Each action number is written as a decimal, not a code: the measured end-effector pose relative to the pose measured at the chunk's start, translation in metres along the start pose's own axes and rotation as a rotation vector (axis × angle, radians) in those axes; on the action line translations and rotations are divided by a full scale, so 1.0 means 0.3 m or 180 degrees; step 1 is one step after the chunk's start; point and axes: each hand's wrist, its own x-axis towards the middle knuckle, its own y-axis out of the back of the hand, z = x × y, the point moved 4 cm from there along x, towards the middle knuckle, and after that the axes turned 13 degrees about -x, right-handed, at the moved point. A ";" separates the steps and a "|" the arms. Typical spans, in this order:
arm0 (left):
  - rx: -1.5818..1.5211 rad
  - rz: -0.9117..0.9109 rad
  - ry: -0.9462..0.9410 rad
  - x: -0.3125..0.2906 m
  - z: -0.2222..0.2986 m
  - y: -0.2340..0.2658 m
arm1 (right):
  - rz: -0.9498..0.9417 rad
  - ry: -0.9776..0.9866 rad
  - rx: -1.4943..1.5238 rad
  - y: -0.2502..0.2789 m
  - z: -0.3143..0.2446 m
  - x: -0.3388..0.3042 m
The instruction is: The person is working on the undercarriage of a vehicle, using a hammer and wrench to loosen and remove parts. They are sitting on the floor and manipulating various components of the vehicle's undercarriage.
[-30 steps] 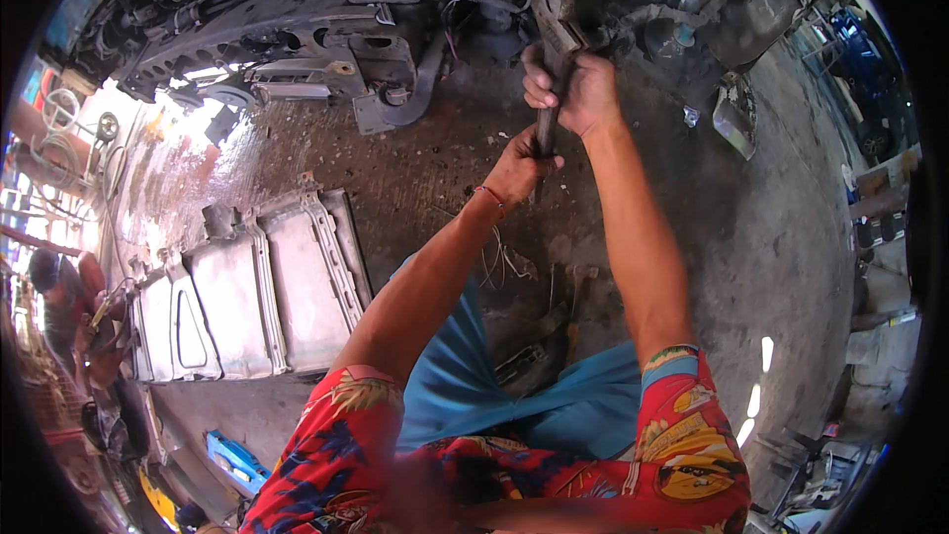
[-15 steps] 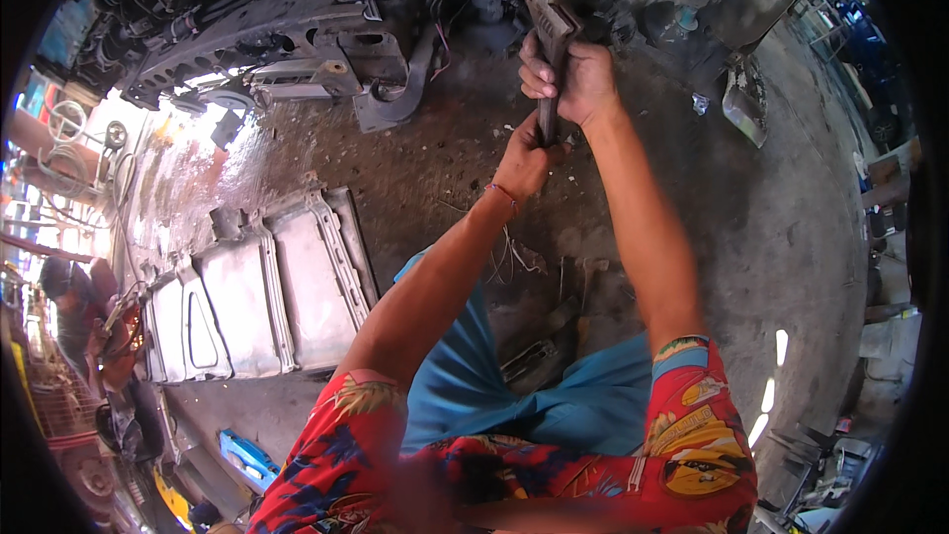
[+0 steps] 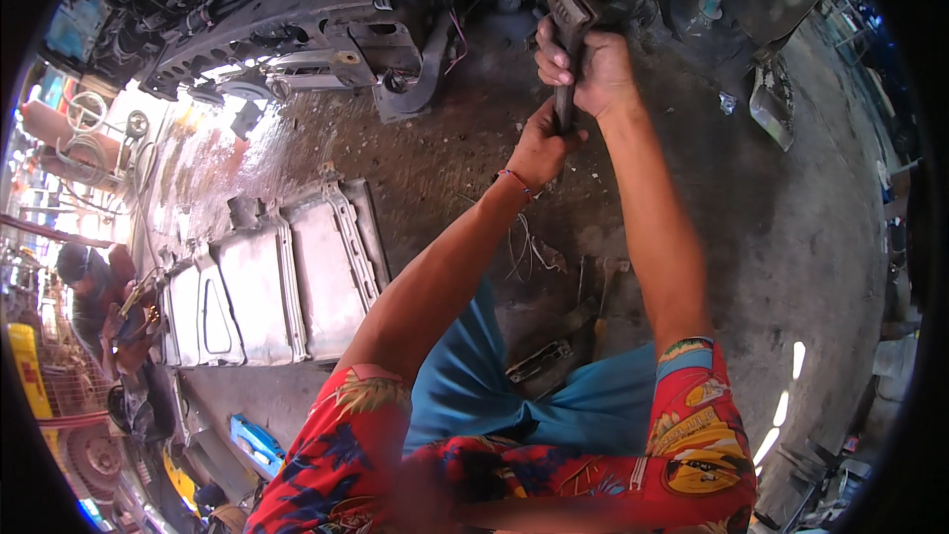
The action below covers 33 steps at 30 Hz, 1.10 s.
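At the top of my head feed, just right of centre, I log 1 metal tool (image 3: 565, 2), held out ahead of the body. Its long axis runs roughly straight away from the person: heavy head at the far side, narrow handle toward the body. I count 2 hands closed around that handle. The right hand (image 3: 605, 79) wraps it just below the head, so is nearer the head; the left hand (image 3: 542, 146) grips lower, just beside the right. I see the car frame (image 3: 287, 35) to the tool's left, crumpled metal (image 3: 717, 15) to its right. Whether the far tip touches anything, I cannot tell.
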 end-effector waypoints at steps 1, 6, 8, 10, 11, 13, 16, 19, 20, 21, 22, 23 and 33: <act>0.0020 -0.0007 0.0003 -0.001 -0.001 -0.005 | 0.0045 0.0039 0.0034 0.006 -0.003 -0.004; -0.0024 0.0028 -0.0091 -0.025 0.020 -0.033 | 0.0030 0.0028 -0.0048 0.010 -0.006 -0.004; -0.0150 -0.0033 -0.0157 -0.035 0.036 -0.041 | -0.0085 0.0072 0.0107 -0.001 -0.004 -0.004; -0.0053 0.0029 -0.0057 -0.040 0.043 -0.038 | -0.0018 0.0081 0.0132 -0.004 0.000 -0.009; 0.0037 0.0146 0.0062 -0.043 0.040 -0.032 | -0.0020 0.0109 0.0108 -0.006 0.000 -0.012; -0.0005 0.0047 -0.0075 -0.046 0.046 -0.033 | -0.0015 0.0099 0.0051 -0.008 0.002 -0.019; -0.0039 0.0005 -0.0060 -0.051 0.038 -0.029 | -0.0112 0.0055 0.0046 -0.008 0.002 -0.017; 0.0022 -0.0004 0.0020 -0.054 0.032 -0.021 | -0.0419 0.0091 0.0192 -0.016 -0.001 -0.004; 0.0109 0.0061 0.0125 -0.054 0.030 -0.015 | -0.0524 0.0091 0.0210 -0.021 -0.001 -0.001; 0.0068 -0.0001 0.0071 -0.054 0.034 -0.014 | -0.0721 0.0173 0.0313 -0.029 -0.003 0.000; 0.0076 -0.0001 0.0085 -0.054 0.038 -0.010 | -0.0482 0.0112 0.0139 -0.021 0.002 0.003; 0.0107 0.0009 0.0143 -0.054 0.039 -0.006 | -0.0340 0.0114 0.0049 -0.017 0.005 0.002; -0.0025 0.0042 -0.0062 -0.045 0.029 -0.010 | -0.0716 0.0144 0.0160 -0.030 -0.001 0.013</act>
